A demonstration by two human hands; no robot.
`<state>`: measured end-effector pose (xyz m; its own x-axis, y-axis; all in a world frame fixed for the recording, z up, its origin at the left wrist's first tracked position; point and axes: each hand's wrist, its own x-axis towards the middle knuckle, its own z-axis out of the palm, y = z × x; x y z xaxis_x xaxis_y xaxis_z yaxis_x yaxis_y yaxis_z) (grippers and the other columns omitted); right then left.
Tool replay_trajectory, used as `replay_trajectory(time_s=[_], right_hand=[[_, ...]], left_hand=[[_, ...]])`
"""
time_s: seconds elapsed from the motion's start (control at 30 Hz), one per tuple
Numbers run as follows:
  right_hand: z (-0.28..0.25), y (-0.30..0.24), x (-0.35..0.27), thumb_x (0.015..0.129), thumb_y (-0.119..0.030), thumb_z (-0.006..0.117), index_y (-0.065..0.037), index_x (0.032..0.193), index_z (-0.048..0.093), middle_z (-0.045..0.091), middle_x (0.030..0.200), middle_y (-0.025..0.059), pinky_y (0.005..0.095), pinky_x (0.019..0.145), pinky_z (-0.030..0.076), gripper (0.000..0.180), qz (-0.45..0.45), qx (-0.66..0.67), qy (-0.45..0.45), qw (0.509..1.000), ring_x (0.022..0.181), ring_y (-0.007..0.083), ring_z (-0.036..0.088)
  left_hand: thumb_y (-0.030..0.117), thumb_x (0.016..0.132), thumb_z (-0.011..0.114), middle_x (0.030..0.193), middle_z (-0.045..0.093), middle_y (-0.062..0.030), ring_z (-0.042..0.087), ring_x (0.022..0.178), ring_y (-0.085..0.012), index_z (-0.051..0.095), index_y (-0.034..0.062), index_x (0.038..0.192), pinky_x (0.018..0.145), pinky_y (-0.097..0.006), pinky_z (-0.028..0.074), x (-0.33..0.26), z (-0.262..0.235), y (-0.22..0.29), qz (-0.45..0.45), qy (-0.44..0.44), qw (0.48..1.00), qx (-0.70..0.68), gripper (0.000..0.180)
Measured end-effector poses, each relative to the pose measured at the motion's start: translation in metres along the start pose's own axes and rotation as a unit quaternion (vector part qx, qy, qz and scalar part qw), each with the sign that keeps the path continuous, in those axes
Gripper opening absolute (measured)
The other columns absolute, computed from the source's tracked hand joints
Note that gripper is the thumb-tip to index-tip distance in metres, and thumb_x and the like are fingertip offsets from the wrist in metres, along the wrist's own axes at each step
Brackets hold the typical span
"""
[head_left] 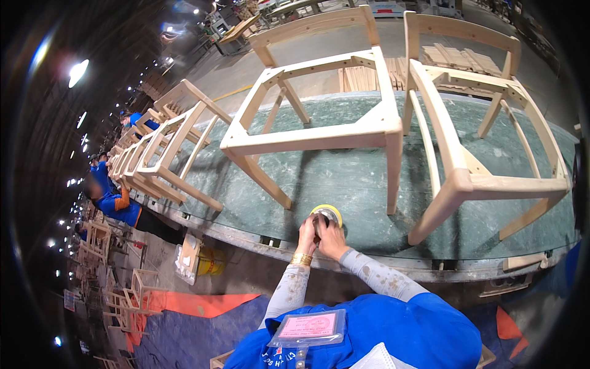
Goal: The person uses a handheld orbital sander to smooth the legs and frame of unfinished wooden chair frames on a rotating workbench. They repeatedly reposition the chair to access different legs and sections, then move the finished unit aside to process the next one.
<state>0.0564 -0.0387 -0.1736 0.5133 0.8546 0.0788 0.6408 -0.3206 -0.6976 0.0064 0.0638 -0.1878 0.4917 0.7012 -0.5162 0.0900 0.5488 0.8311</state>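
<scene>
Close together at the near edge of the green-topped table (362,227), my left hand (306,236) and my right hand (333,240) are closed around a round yellow-rimmed disc (334,212). Its greyish middle is partly covered by my fingers, and its exact kind is unclear. Beyond it stands a pale wooden chair frame (307,142) with an open seat. A second chair frame (516,184) is upright on the right. Neither of my hands touches a chair.
More chair frames (175,141) line the table to the left, where a person in blue (126,207) stands. A yellow bucket (211,261) is below the table edge. Wooden slats (455,58) are stacked beyond the table; a wood piece (523,261) lies at the near right edge.
</scene>
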Motion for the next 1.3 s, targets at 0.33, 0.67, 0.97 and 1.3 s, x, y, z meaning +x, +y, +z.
replay_trajectory(time_s=[0.33, 0.67, 0.97, 1.3], right_hand=[[0.066, 0.028, 0.042, 0.063, -0.019, 0.073, -0.018, 0.134, 0.036, 0.050, 0.109, 0.0194, 0.0503, 0.072, 0.048, 0.081, 0.091, -0.185, 0.045, 0.978, 0.093, 0.0388, 0.056], [0.034, 0.018, 0.043, 0.062, -0.024, 0.080, -0.007, 0.136, 0.033, 0.058, 0.113, 0.0197, 0.0378, 0.082, 0.050, 0.089, 0.243, 0.057, 0.225, 0.942, 0.099, 0.0302, 0.061], [0.030, -0.002, 0.001, 0.085, -0.024, 0.057, -0.004, 0.128, 0.046, 0.056, 0.121, 0.0112, 0.0377, 0.090, 0.048, 0.049, 0.098, 0.824, 0.160, 0.534, 0.106, 0.0223, 0.057], [0.082, 0.013, -0.010, 0.083, -0.023, 0.057, -0.003, 0.128, 0.045, 0.057, 0.118, 0.0128, 0.0383, 0.094, 0.045, 0.051, 0.138, 0.862, 0.185, 0.450, 0.108, 0.0234, 0.057]], left_hand=[[0.035, 0.090, 0.054, 0.111, 0.060, -0.0122, 0.059, 0.098, -0.0194, 0.051, 0.0054, 0.124, 0.079, -0.031, 0.045, -0.006, -0.064, 0.020, -0.039, -0.080, 0.985, 0.148, 0.045], [0.021, 0.090, 0.057, 0.094, 0.066, -0.0114, 0.065, 0.085, -0.0178, 0.058, 0.0019, 0.108, 0.074, -0.028, 0.052, -0.005, -0.253, 0.061, 0.028, -0.082, 0.994, 0.066, 0.026], [0.020, 0.091, 0.056, 0.092, 0.066, -0.0121, 0.065, 0.083, -0.0193, 0.057, -0.0009, 0.107, 0.074, -0.028, 0.051, 0.019, -0.328, 0.096, 0.028, -0.037, 0.995, 0.083, 0.026], [0.020, 0.091, 0.055, 0.092, 0.066, -0.0110, 0.064, 0.084, -0.0162, 0.059, -0.0001, 0.106, 0.075, -0.026, 0.050, -0.004, -0.315, 0.094, 0.006, -0.095, 0.983, 0.159, 0.025]])
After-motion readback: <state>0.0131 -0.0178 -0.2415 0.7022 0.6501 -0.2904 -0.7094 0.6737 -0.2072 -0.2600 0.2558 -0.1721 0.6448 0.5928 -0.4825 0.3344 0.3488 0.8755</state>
